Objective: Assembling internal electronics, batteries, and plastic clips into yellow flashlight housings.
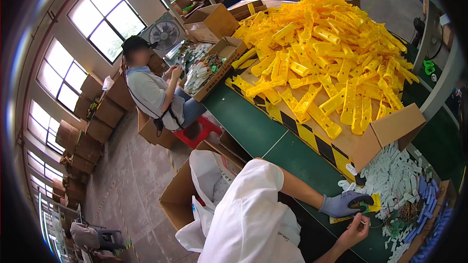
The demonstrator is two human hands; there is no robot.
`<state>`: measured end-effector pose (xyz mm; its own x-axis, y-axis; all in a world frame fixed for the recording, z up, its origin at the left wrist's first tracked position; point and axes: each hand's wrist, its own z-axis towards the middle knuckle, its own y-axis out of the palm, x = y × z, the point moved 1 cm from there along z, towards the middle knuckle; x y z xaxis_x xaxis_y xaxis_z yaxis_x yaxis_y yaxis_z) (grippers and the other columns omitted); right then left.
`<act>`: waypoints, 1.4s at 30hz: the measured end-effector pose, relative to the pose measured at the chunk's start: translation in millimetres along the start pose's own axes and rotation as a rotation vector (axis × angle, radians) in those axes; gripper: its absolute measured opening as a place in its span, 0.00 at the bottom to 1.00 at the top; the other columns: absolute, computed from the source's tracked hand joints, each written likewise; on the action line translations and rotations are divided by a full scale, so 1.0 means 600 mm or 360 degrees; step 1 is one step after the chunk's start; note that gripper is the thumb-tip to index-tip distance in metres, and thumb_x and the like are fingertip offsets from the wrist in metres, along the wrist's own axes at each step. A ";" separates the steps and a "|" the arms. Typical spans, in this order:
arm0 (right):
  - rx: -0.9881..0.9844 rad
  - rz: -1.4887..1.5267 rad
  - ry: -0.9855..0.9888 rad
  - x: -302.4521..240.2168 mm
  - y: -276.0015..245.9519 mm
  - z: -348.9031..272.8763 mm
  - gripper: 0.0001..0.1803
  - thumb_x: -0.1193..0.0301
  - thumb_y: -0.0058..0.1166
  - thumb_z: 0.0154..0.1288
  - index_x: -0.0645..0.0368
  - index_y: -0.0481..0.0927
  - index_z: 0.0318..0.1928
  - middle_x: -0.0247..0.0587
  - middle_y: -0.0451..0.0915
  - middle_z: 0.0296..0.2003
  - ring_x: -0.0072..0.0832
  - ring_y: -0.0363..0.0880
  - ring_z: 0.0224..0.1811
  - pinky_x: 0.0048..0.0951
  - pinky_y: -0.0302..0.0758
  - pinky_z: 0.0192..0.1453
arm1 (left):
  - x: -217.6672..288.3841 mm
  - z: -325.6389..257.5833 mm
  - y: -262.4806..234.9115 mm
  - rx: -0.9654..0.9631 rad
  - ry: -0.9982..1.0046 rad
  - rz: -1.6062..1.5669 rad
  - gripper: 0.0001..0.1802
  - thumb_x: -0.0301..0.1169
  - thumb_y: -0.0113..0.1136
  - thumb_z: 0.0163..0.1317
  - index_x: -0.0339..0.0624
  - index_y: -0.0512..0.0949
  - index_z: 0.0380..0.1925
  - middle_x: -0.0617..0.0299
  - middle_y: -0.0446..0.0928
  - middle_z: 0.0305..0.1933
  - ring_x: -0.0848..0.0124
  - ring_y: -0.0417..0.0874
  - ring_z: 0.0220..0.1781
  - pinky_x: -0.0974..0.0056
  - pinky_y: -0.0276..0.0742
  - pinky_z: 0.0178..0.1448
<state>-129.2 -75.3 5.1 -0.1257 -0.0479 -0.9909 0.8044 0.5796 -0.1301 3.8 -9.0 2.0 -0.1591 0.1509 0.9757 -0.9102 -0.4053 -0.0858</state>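
Two hands nearly meet over a green tabletop point(304, 168): the grey-gloved left hand point(342, 203) curls around one yellow plastic piece point(375, 202), visible end pointing right, glove obscuring its long axis. The bare right hand point(355, 235) bends its fingers close beside; any hold is unclear. Around: uncounted white plastic pieces point(389, 174), several blue cylinders point(427, 208), one yellow plastic heap point(336, 53), one seated co-worker point(151, 90).

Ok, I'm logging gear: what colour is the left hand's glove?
The glove is grey-blue, partly black; clearest in head view.
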 end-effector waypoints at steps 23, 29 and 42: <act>0.0392 0.0343 -0.0366 -0.022 -0.059 -0.011 0.24 0.77 0.60 0.60 0.57 0.75 0.58 0.36 0.74 0.37 0.20 0.74 0.35 0.21 0.73 0.38 | -0.084 0.030 0.039 0.0047 -0.0523 -0.0976 0.18 0.27 0.47 0.68 0.37 0.65 0.58 0.56 0.71 0.53 0.66 0.74 0.49 0.61 0.74 0.52; 0.0508 0.0413 -0.0351 -0.033 -0.077 -0.028 0.24 0.76 0.61 0.60 0.57 0.75 0.58 0.37 0.75 0.39 0.22 0.77 0.39 0.23 0.76 0.44 | -0.094 0.028 0.048 0.0027 -0.0380 -0.0571 0.15 0.26 0.48 0.68 0.35 0.68 0.53 0.58 0.71 0.51 0.68 0.72 0.50 0.61 0.70 0.56; 0.0304 0.0688 0.0444 -0.036 -0.067 0.004 0.19 0.73 0.67 0.55 0.67 0.80 0.47 0.37 0.83 0.35 0.18 0.79 0.37 0.22 0.78 0.42 | -0.039 0.011 0.046 0.0043 -0.0366 -0.0260 0.15 0.23 0.49 0.67 0.35 0.69 0.53 0.57 0.74 0.48 0.71 0.74 0.49 0.65 0.71 0.54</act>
<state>-157.7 -99.4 31.8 0.1116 0.3943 -0.9122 0.9046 0.3396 0.2575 -15.0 -29.6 -22.1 0.0822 0.0090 0.9966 -0.9057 -0.4166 0.0785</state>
